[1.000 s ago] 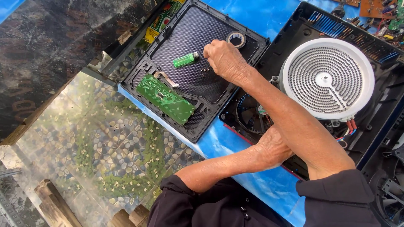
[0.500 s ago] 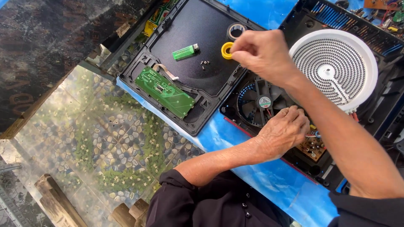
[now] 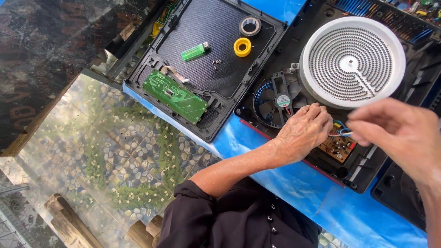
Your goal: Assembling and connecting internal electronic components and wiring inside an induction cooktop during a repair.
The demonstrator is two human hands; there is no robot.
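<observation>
In the head view, the right hand [image 3: 395, 131] has come back from the black lid [image 3: 202, 32], where it was a moment ago. It left the yellow tape roll [image 3: 242, 47] there, beside the grey roll [image 3: 250, 26], the green lighter [image 3: 195, 51] and some tiny screws [image 3: 216, 63]. Now its fingers are pinched together near the thin wires [image 3: 341, 131], but it is blurry, so what they hold cannot be told. The left hand [image 3: 305, 131] is curled shut and rests on the open cooker, beside the fan [image 3: 271, 98] and under the white coil [image 3: 353, 59]. So the work has moved from the lid to the wires by the small brown board [image 3: 339, 149]. All of it sits on a blue table [image 3: 285, 183].
</observation>
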